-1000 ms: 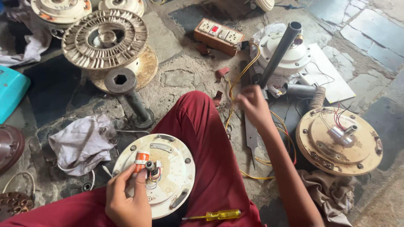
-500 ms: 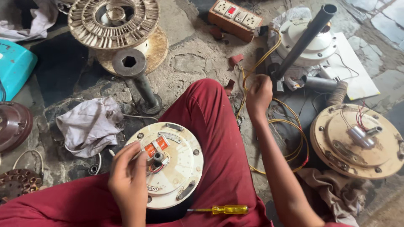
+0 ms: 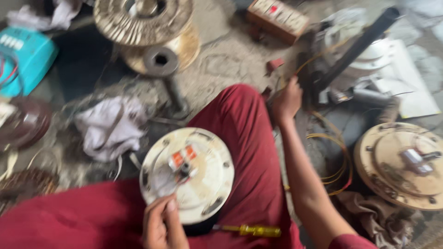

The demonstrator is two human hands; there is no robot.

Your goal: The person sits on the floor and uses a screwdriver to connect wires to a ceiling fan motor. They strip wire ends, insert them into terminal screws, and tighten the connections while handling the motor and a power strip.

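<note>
A round cream fan-motor housing [image 3: 198, 184] with orange parts at its hub rests on my red-trousered lap. My left hand [image 3: 161, 226] grips its near rim with thumb and fingers. My right hand [image 3: 287, 100] reaches out past my knee to the floor, closed near yellow wires [image 3: 332, 143] beside a black pipe [image 3: 355, 46]. The blur hides whether it holds anything. A yellow-handled screwdriver [image 3: 251, 229] lies on my thigh just below the housing.
A second motor housing [image 3: 401, 163] lies at right. A wound stator on a base [image 3: 147, 27] stands at the top. A crumpled white rag [image 3: 110, 127], a turquoise box [image 3: 23, 57] and an extension socket board [image 3: 277, 18] lie around on the stone floor.
My left hand slid off the hub down to the housing's near rim. My right hand stayed by the wires near the pipe. The view shifted and blurred.
</note>
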